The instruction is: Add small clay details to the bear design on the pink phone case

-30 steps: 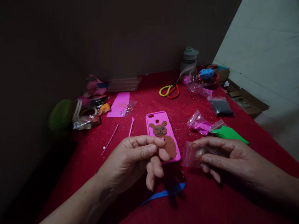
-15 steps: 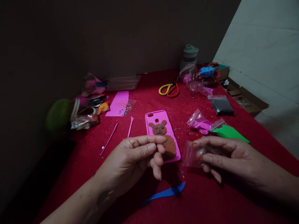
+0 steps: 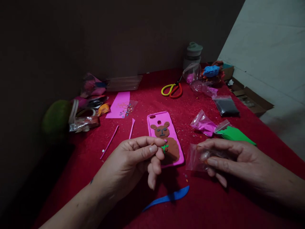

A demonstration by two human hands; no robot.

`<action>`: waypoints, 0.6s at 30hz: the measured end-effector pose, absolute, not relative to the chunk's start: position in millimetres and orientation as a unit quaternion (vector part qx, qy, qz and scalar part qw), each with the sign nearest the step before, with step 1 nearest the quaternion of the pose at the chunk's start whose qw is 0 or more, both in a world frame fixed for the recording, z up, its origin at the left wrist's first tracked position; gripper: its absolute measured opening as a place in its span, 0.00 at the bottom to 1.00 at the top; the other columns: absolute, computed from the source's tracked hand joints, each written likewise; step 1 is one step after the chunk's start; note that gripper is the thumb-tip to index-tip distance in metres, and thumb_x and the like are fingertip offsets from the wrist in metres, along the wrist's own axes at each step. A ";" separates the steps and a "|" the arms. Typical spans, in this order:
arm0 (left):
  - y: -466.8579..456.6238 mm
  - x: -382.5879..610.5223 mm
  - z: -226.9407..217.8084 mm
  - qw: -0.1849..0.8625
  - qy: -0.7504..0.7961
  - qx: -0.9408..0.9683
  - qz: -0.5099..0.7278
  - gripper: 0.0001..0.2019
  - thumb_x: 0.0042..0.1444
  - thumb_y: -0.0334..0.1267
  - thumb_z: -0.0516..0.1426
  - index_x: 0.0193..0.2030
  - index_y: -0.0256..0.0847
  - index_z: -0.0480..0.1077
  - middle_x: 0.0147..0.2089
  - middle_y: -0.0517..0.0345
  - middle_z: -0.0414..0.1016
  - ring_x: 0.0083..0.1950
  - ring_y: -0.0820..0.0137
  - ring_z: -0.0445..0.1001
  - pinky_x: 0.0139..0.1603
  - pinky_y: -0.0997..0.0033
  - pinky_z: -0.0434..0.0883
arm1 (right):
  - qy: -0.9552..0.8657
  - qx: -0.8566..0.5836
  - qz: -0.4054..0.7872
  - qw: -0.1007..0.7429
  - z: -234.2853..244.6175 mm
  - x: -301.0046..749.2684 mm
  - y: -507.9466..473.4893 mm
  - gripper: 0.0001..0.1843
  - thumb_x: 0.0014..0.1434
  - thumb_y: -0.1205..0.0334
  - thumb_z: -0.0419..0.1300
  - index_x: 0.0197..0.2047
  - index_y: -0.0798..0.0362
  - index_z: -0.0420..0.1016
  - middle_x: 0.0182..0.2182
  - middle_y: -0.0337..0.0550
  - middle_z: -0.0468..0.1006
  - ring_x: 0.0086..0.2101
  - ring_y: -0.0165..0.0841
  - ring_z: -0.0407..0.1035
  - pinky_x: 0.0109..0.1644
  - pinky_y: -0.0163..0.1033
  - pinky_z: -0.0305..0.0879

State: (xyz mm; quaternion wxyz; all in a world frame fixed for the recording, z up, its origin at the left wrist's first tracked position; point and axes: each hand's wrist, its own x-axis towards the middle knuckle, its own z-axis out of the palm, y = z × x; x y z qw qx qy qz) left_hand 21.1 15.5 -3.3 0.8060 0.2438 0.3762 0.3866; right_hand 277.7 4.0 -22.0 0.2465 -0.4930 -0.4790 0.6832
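Note:
A pink phone case point(image 3: 153, 120) lies on the red cloth, bearing a brown clay bear with a small green piece point(image 3: 164, 148) on its body. My left hand point(image 3: 135, 159) hovers just left of the bear, thumb and forefinger pinched together on something too small to name. My right hand point(image 3: 228, 159) rests on the cloth to the right, fingers closed on a small clear plastic bag point(image 3: 196, 156). A blue modelling tool point(image 3: 169, 197) lies below both hands.
Two thin pink tools point(image 3: 110, 142) lie left of the case. Yellow-and-red scissors point(image 3: 172, 90), bags of pink point(image 3: 202, 124), green point(image 3: 234, 134) and black point(image 3: 226, 106) clay, a pink sheet with gems point(image 3: 119, 105) and a grey bottle point(image 3: 193, 54) ring the cloth. A cardboard box point(image 3: 252, 101) sits off its right edge.
My left hand has drawn back to the left off the bear, uncovering the green piece on its body. The right hand and its bag have stayed put.

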 end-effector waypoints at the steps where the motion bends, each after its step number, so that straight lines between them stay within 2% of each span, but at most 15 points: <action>1: 15.8 21.3 -3.4 0.808 0.375 0.238 0.388 0.12 0.59 0.22 0.53 0.42 0.29 0.78 0.31 0.49 0.80 0.20 0.73 0.76 0.17 0.78 0.76 | -0.478 -0.493 0.684 0.248 -22.1 277.2 4.4 0.22 0.57 0.48 0.65 0.50 0.50 0.72 0.27 0.40 0.77 0.21 0.23 0.64 0.24 0.26 0.59; 12: 15.4 18.6 2.7 0.802 0.368 0.217 0.418 0.19 0.51 0.15 0.50 0.45 0.22 0.77 0.37 0.40 0.80 0.30 0.67 0.80 0.31 0.74 0.79 | -0.468 -0.513 0.680 0.236 -17.0 277.2 4.0 0.23 0.55 0.47 0.66 0.49 0.51 0.74 0.27 0.40 0.76 0.21 0.24 0.63 0.24 0.27 0.61; 15: 15.5 17.5 4.3 0.794 0.368 0.230 0.426 0.16 0.54 0.18 0.52 0.46 0.22 0.77 0.38 0.40 0.80 0.32 0.66 0.81 0.34 0.74 0.79 | -0.463 -0.518 0.673 0.253 -18.7 277.7 4.5 0.24 0.56 0.47 0.66 0.51 0.50 0.73 0.27 0.41 0.76 0.22 0.26 0.65 0.25 0.28 0.63; 18: 15.2 16.7 4.6 0.788 0.378 0.236 0.424 0.13 0.60 0.22 0.51 0.44 0.24 0.78 0.33 0.44 0.80 0.27 0.70 0.80 0.29 0.79 0.78 | -0.467 -0.520 0.655 0.285 -22.3 280.4 5.9 0.23 0.56 0.48 0.66 0.51 0.50 0.72 0.31 0.42 0.78 0.25 0.28 0.69 0.28 0.29 0.66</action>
